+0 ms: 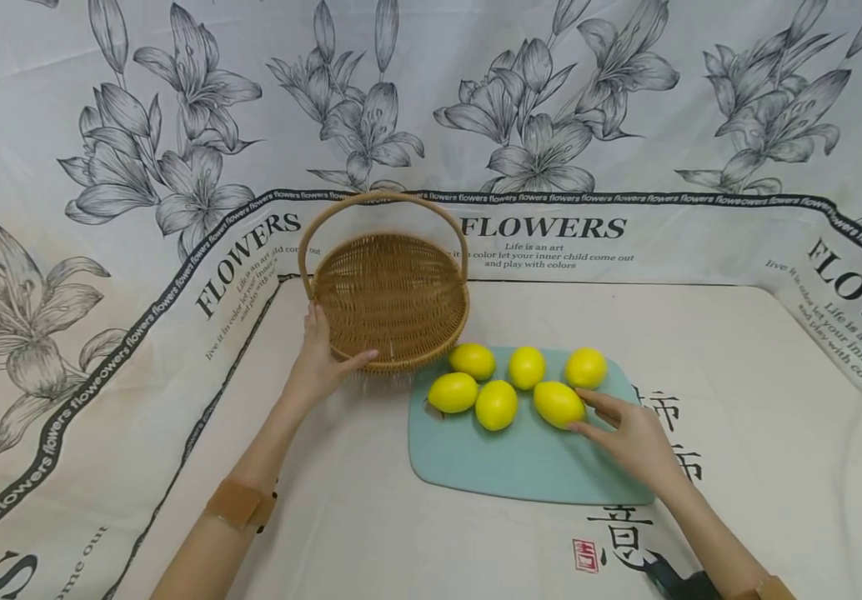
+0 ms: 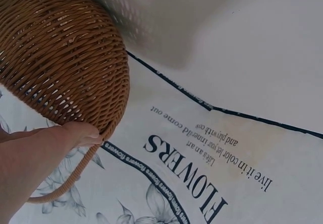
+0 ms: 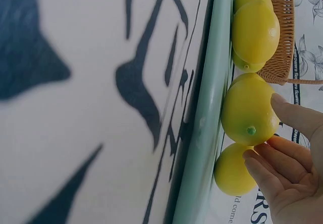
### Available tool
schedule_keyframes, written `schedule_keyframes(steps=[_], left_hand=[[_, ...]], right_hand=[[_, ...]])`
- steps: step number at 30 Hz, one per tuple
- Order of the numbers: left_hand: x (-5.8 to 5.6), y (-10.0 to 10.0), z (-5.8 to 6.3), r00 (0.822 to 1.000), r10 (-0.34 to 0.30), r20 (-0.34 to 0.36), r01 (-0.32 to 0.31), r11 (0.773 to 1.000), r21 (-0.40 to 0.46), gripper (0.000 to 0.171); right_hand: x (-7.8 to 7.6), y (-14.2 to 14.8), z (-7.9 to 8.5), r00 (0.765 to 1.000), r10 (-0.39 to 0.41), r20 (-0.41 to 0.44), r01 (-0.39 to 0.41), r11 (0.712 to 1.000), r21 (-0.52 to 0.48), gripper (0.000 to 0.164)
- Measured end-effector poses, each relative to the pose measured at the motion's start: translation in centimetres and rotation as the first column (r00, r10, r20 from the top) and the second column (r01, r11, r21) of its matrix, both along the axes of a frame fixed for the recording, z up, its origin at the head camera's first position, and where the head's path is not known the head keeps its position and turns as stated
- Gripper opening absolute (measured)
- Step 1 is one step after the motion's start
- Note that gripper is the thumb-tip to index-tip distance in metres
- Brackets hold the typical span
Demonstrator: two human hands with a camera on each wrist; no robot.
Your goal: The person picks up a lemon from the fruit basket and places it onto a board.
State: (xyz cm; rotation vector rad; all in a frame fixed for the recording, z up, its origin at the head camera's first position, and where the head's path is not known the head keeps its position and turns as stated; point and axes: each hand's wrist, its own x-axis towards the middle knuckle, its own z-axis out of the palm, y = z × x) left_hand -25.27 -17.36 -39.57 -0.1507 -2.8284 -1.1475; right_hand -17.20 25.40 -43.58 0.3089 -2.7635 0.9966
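Observation:
A brown wicker basket (image 1: 389,296) with an arched handle stands at the back, its hollow facing me. My left hand (image 1: 318,354) holds its left side near the handle's foot, thumb along the front rim; in the left wrist view the fingers (image 2: 81,132) lie against the weave. Several yellow lemons sit on a pale green board (image 1: 521,462). At the front right of the group, my right hand (image 1: 637,437) pinches one lemon (image 1: 557,405) by its right end. In the right wrist view, thumb and fingers lie either side of this lemon (image 3: 250,110), which seems still on the board.
Other lemons lie close by: one (image 1: 585,367) just behind the gripped one, one (image 1: 496,406) to its left, and one (image 1: 473,362) near the basket's rim. A flower-printed cloth (image 1: 536,108) rises behind and at both sides of the white tabletop (image 1: 356,508).

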Motion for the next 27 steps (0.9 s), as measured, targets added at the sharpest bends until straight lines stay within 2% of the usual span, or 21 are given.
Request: schedule_keyframes(steps=[10, 19, 27], left_hand=[[0.1, 0.1, 0.0, 1.0, 0.003, 0.003, -0.003, 1.0, -0.005, 0.123], [0.2, 0.3, 0.1, 1.0, 0.007, 0.011, -0.007, 1.0, -0.019, 0.123], [0.2, 0.3, 0.0, 1.0, 0.017, 0.004, -0.017, 0.999, -0.035, 0.119]], right_hand=[[0.2, 0.4, -0.1, 0.999, -0.004, -0.032, 0.004, 1.0, 0.008, 0.054], [0.8, 0.6, 0.9, 1.0, -0.018, -0.017, 0.018, 1.0, -0.008, 0.055], [1.2, 1.0, 1.3, 0.999, -0.03, -0.041, 0.03, 1.0, 0.0, 0.054]])
